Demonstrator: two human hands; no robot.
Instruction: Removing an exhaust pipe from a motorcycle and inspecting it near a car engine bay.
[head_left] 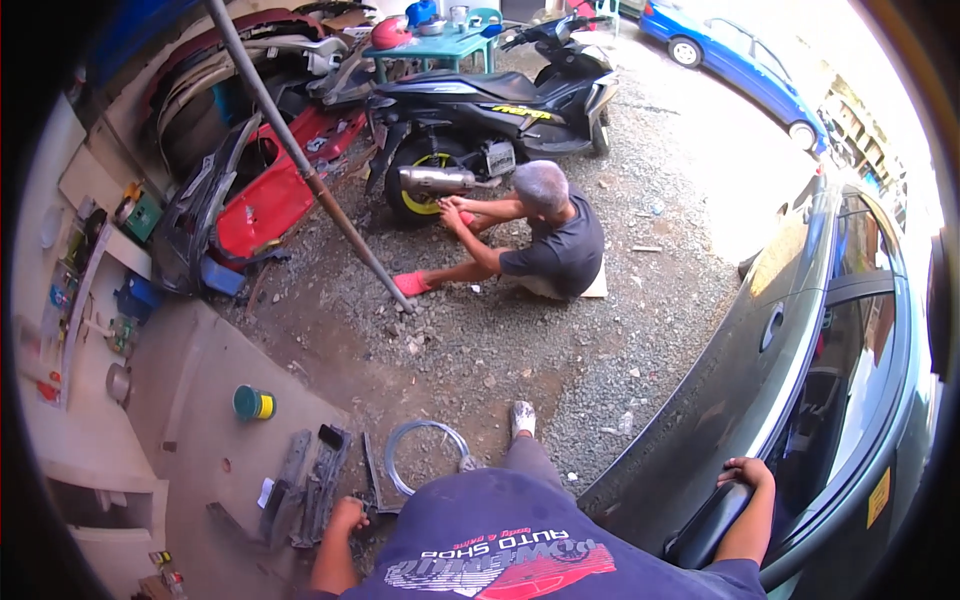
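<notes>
At the right, my right hand (745, 472) is bent over the far end of a black side mirror (712, 528) on a dark green car (745, 345), my forearm lying along the mirror. My left hand (350, 515) hangs low beside me with its fingers curled; whether anything is in them is too small to make out. Nearest to it are dark, dirty plastic car parts (318, 485) and a coil of pale wire or tubing (392, 452) on the ground. Ahead, another person (555, 240) sits low beside a black scooter (500, 110), both hands near its rear wheel (415, 180).
A rusty metal pole (300, 160) slants across the left side. Behind it lie a red body panel (265, 195) and stacked bumpers (200, 75). A green can (253, 402) stands on concrete. Shelves (85, 300) line the left wall. A blue car (735, 60) is parked far right.
</notes>
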